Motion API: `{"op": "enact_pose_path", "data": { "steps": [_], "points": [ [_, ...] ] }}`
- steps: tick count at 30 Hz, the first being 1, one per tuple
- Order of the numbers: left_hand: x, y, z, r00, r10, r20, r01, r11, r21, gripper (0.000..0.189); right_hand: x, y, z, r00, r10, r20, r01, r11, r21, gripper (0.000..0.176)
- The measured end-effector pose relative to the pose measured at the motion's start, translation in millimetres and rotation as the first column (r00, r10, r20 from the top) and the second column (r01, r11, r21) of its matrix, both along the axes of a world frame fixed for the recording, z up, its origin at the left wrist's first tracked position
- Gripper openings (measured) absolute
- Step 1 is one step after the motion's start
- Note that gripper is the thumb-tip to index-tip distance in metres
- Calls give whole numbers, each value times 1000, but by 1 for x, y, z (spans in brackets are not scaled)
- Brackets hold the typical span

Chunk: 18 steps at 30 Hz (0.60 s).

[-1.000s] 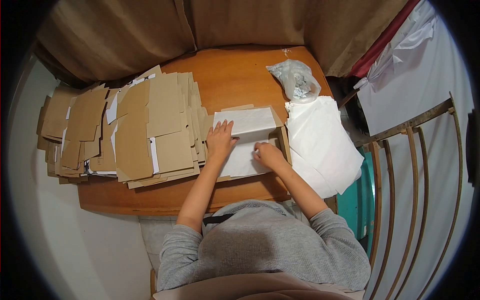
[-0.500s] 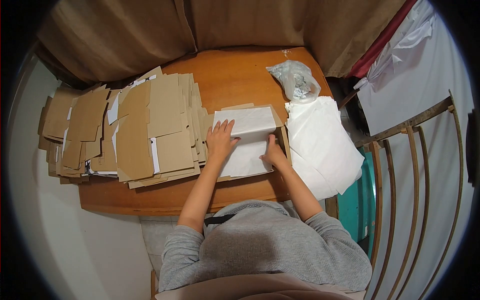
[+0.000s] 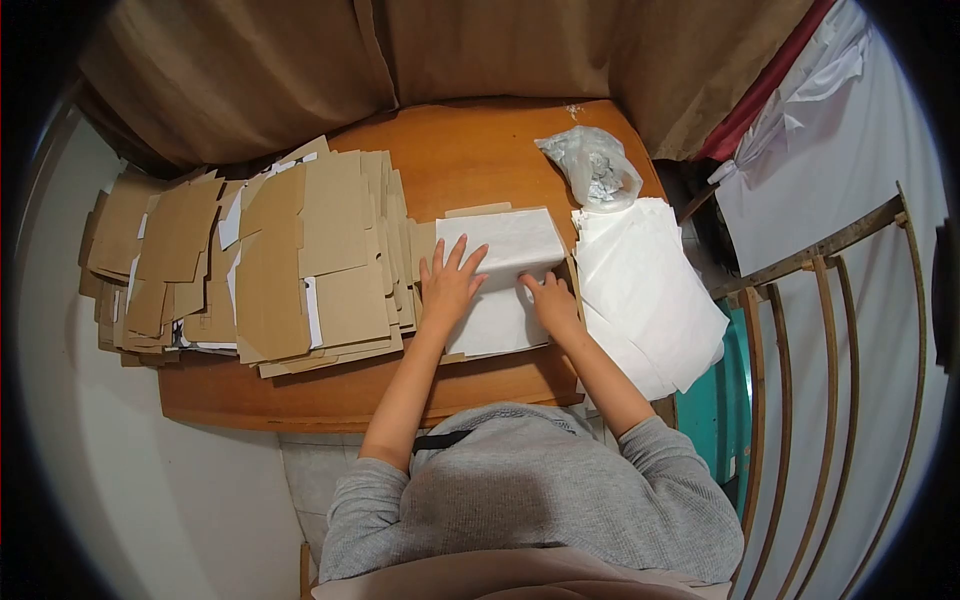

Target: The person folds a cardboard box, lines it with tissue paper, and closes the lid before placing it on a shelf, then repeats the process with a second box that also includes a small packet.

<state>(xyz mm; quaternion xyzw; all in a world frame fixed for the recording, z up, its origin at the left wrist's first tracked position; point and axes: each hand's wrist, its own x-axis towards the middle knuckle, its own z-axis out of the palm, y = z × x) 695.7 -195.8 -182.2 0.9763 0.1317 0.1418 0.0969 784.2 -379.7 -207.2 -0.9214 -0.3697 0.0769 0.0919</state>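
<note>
A white paper sheet (image 3: pixel 505 240) lines an open cardboard box (image 3: pixel 478 210) on the wooden table, with a crease running across it. My left hand (image 3: pixel 452 285) rests on the left part of the paper, its fingers spread. Over the right part lies my right hand (image 3: pixel 552 303), fingers apart and touching the paper near the crease. Neither hand appears to grasp anything. Just right of the box is a pile of white sheets (image 3: pixel 650 295).
Stacks of flattened cardboard (image 3: pixel 345 230) cover the left of the wooden table (image 3: pixel 450 145). A clear plastic bag (image 3: pixel 597 170) sits at the back right. Brown curtains (image 3: pixel 490 50) hang behind, and a wooden rack (image 3: pixel 830 330) stands at the right.
My left hand's fingers have spread wider and it has shifted slightly right. My right hand has moved from the box's right side onto the paper, its fingers now pointing left.
</note>
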Motion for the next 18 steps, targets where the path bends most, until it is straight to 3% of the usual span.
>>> {"op": "enact_pose_path", "data": {
  "steps": [3, 5, 6, 8, 9, 11, 15, 18],
  "points": [
    [-2, 7, -16, 997, 1, 78, 1, 999, -33, 55, 0, 4, 14, 995, -98, 8, 98, 994, -51, 36],
    [-4, 10, -16, 995, 14, 96, -2, 992, -124, 57, 6, 3, 21, 999, -43, 1, 40, 950, 309, 37],
    [-5, 11, -12, 993, 27, 117, -2, 977, -212, 59, 9, 6, 29, 999, -41, 0, 39, 950, 309, 37],
    [-4, 18, -5, 986, 26, 164, 26, 951, -308, 61, 14, 11, 44, 999, -42, 15, 30, 876, 481, 43],
    [-4, 20, -2, 977, 29, 211, 60, 915, -399, 64, 16, 13, 45, 999, -42, 13, 30, 877, 480, 43],
    [-5, 23, 5, 977, 62, 203, 33, 901, -432, 66, 20, 16, 47, 968, -241, 63, 178, 846, 503, 48],
    [-7, 30, 6, 974, 106, 200, 22, 837, -547, 67, 31, 15, 18, 962, -272, 17, 243, 883, 402, 53],
    [-9, 30, 10, 977, 141, 163, -14, 795, -607, 65, 26, 18, 17, 955, -263, 136, 206, 920, 332, 54]
  ]
}}
